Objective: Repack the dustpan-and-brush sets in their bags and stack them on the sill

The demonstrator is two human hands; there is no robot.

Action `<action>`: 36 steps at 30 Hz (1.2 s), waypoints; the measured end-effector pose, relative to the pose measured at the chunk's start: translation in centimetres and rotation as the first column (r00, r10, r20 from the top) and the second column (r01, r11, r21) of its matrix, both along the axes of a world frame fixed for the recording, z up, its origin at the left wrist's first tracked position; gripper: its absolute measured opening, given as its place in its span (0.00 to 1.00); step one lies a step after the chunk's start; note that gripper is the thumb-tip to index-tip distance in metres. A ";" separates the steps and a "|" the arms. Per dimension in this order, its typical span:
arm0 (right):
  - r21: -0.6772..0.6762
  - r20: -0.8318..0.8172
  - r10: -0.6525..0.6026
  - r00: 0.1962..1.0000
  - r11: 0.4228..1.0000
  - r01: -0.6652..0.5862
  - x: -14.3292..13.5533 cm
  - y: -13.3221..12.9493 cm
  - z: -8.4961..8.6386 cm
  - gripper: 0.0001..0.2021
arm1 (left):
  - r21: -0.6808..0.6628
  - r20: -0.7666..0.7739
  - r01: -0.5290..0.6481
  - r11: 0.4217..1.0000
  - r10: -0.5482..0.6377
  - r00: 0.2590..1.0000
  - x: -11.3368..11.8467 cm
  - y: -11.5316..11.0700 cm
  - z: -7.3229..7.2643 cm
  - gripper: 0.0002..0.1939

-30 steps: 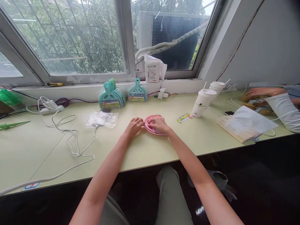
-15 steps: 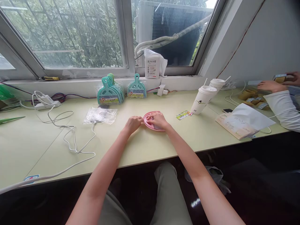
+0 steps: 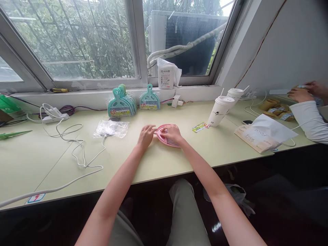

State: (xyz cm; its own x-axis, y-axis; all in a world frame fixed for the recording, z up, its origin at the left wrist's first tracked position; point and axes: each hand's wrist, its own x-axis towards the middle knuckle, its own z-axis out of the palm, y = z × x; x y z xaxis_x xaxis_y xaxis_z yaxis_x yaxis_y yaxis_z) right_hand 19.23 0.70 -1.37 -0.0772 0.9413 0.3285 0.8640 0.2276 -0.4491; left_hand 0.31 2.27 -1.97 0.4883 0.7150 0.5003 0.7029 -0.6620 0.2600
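Note:
A small pink dustpan (image 3: 162, 139) lies flat on the table in front of me, its handle towards the left. A matching brush (image 3: 172, 142) with pale bristles is nested in it. At the handle end, my left hand (image 3: 146, 136) is closed on the dustpan, its fingers partly raised. My right hand (image 3: 172, 132) rests over the middle with fingers curled and pinched onto the brush; it covers part of both pieces. To the right lies a yellow-green label card (image 3: 199, 127).
Packaged teal dustpan sets (image 3: 120, 102) stand by the sill, with another (image 3: 150, 99) beside them. A plastic bag (image 3: 111, 128) and a white cable (image 3: 84, 166) lie left. Rightward are paper cups (image 3: 220, 111), a tissue pack (image 3: 256, 136) and another person's hands (image 3: 301, 93).
My left hand's fingers have lifted and loosened somewhat at the handle. The right hand's fingers have drawn together on the brush. The view has tilted slightly up.

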 end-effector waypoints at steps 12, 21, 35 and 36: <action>0.078 -0.416 -0.290 0.862 0.933 0.352 3.2 1.7 -0.8 0.14 | -0.692 0.672 0.406 0.597 0.327 0.665 2.3 0.0 -0.7 0.26; -0.202 0.018 -0.599 0.800 0.782 0.590 8.7 1.5 -2.5 0.26 | -0.670 0.740 0.334 0.662 0.630 0.237 -2.5 4.0 -0.4 0.15; -0.036 0.128 -0.132 0.983 0.990 0.138 3.7 1.9 -2.9 0.18 | -0.640 0.769 0.241 0.730 0.610 0.192 -4.2 5.3 -0.7 0.21; -0.038 0.104 -0.112 0.988 0.992 0.117 3.9 1.9 -2.9 0.20 | -0.639 0.769 0.236 0.732 0.608 0.197 -4.2 5.3 -0.7 0.21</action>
State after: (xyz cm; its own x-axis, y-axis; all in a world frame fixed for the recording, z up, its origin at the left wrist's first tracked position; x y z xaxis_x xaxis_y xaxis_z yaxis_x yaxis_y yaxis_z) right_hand 23.10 2.59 -4.27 0.0009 0.9592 0.2827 0.9249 0.1067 -0.3649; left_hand -3.93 7.54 -2.69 -0.2113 0.9740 -0.0811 -0.2647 0.0229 0.9641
